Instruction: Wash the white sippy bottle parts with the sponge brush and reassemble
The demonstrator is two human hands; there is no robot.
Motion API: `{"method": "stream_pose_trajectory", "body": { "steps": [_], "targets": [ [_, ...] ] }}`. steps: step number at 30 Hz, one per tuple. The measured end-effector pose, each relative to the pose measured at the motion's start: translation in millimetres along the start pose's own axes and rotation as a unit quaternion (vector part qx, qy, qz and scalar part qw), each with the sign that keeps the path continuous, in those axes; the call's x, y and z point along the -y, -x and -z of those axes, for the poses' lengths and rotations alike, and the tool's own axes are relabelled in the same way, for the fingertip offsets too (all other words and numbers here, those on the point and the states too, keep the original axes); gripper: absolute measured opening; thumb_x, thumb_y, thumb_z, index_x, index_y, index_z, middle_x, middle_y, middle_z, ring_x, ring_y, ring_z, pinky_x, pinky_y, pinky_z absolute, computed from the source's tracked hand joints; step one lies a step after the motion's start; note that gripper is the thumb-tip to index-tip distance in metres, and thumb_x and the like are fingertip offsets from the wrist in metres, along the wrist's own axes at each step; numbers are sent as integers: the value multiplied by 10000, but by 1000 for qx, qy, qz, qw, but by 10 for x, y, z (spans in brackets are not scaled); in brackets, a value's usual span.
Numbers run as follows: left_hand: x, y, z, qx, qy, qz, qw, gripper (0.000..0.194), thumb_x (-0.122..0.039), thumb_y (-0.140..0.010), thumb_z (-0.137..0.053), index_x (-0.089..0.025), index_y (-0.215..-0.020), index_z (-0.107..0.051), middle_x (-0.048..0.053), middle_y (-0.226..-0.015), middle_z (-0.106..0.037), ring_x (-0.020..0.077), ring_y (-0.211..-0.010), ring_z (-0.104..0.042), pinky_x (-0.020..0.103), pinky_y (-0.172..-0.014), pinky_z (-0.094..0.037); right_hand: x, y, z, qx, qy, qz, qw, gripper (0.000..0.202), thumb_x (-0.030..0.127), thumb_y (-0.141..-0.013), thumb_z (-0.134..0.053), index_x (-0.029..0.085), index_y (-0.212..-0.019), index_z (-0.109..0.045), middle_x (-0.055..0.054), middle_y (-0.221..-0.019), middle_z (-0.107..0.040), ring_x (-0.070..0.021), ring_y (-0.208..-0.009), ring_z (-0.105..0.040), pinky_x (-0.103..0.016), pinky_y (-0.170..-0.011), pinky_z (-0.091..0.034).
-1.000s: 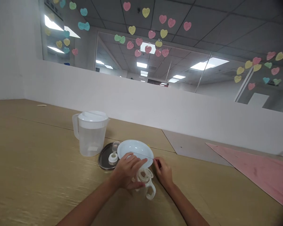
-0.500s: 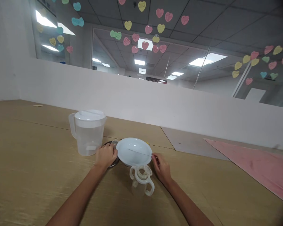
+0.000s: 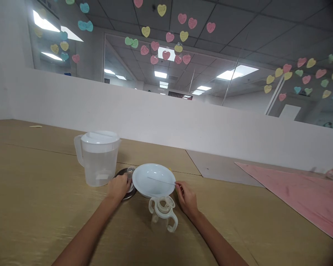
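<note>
My left hand (image 3: 118, 189) is closed at the edge of a dark round dish (image 3: 124, 195), its fingers against a small clear dome-topped piece (image 3: 131, 171) that is partly hidden. In the pinched fingers of my right hand (image 3: 188, 196) is a thin straight stick (image 3: 161, 180), whose far end reaches over the inside of a white bowl (image 3: 140, 187). The bowl rests between my hands. In front of it stands a clear baby bottle (image 3: 159, 221) with two white handles and an open top.
A translucent lidded pitcher (image 3: 100, 166) containing clear liquid stands left of the dish. A pink sheet (image 3: 291, 190) covers the table's right side, with a grey panel (image 3: 219, 166) behind it. A low white wall (image 3: 155, 114) borders the brown table (image 3: 30, 192) at the back.
The whole view has shifted, so everything sits slightly further left. More of the clear piece shows above my left fingers. My right hand keeps the stick over the bowl.
</note>
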State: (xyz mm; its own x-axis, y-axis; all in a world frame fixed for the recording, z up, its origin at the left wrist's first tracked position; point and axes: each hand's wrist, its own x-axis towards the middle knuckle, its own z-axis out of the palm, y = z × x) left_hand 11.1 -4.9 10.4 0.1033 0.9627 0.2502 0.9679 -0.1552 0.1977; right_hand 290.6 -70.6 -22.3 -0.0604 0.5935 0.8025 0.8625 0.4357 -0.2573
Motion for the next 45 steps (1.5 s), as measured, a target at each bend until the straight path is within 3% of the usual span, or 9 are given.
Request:
{"method": "stream_pose_trajectory", "body": {
  "steps": [3, 7, 10, 12, 16, 24, 32, 38, 45],
  "targets": [
    [2, 25, 116, -35, -10, 33, 999, 401, -392, -912, -307, -130, -920, -610, 143, -831, -684, 266, -760, -654, 290, -593, -414, 8, 0, 10, -11, 0, 4, 1000, 264, 287, -921, -366, 167, -904, -601, -56, -802, -662, -140, -655, -604, -235, -601, -475],
    [-5, 96, 226, -229, 6, 24, 973, 410, -433, -913, -326, -163, -803, -615, 75, -702, -666, 199, -630, -625, 251, -542, -370, 27, -2, 33, -26, -2, 21, 999, 262, 255, -921, -362, 166, -877, -604, -51, -763, -657, -136, -642, -597, -237, -593, -475],
    [-81, 156, 204, -383, 88, -137, 909, 329, -362, -913, -410, -161, -740, -607, 35, -637, -643, 138, -585, -600, 228, -569, -405, 50, -23, 69, -53, 11, 59, 997, 231, 212, -907, -382, 162, -865, -603, -61, -756, -652, -149, -672, -595, -259, -608, -483],
    [-186, 200, 151, -427, 138, -288, 846, 194, -247, -904, -457, -155, -829, -610, 42, -751, -675, 130, -695, -629, 223, -674, -459, 74, -45, 96, -71, 27, 97, 992, 189, 181, -886, -416, 161, -876, -603, -72, -772, -652, -165, -711, -595, -291, -645, -494],
    [-472, 324, 44, -381, 192, -447, 787, 169, -140, -893, -446, -154, -996, -580, 79, -992, -663, 151, -934, -618, 275, -831, -499, 142, -72, 126, -76, 55, 161, 982, 204, 168, -849, -472, 166, -1008, -600, -101, -901, -662, -207, -850, -610, -378, -767, -508],
    [-724, 437, -35, -192, 404, -335, 830, 145, -188, -896, -453, -190, -964, -582, 28, -949, -652, 139, -894, -609, 277, -811, -508, 268, -64, 57, -10, 26, 241, 970, 474, 219, -843, -476, 166, -1312, -425, -140, -1078, -633, -257, -1012, -587, -444, -852, -490],
    [-732, 441, -34, -167, 441, -357, 806, 146, -233, -881, -500, -196, -942, -627, 35, -920, -667, 150, -860, -618, 275, -765, -502, 342, -36, -16, -25, -23, 161, 986, 545, 237, -855, -528, 194, -1360, -328, -130, -1165, -594, -242, -1052, -571, -423, -865, -495],
    [-751, 439, -93, -189, 452, -347, 800, 124, -220, -858, -547, -204, -908, -660, 20, -880, -686, 137, -806, -638, 259, -735, -519, 302, -31, 1, -4, -35, 195, 980, 452, 232, -859, -505, 202, -1289, -368, -148, -1219, -541, -243, -1124, -521, -448, -910, -465],
    [-767, 476, -89, -212, 479, -346, 778, 160, -272, -848, -567, -185, -807, -695, 30, -765, -697, 120, -660, -648, 219, -597, -542, 321, -12, -14, -61, -59, 187, 979, 360, 220, -811, -527, 202, -1157, -429, -119, -1059, -593, -243, -994, -570, -459, -871, -449]
  ]
}}
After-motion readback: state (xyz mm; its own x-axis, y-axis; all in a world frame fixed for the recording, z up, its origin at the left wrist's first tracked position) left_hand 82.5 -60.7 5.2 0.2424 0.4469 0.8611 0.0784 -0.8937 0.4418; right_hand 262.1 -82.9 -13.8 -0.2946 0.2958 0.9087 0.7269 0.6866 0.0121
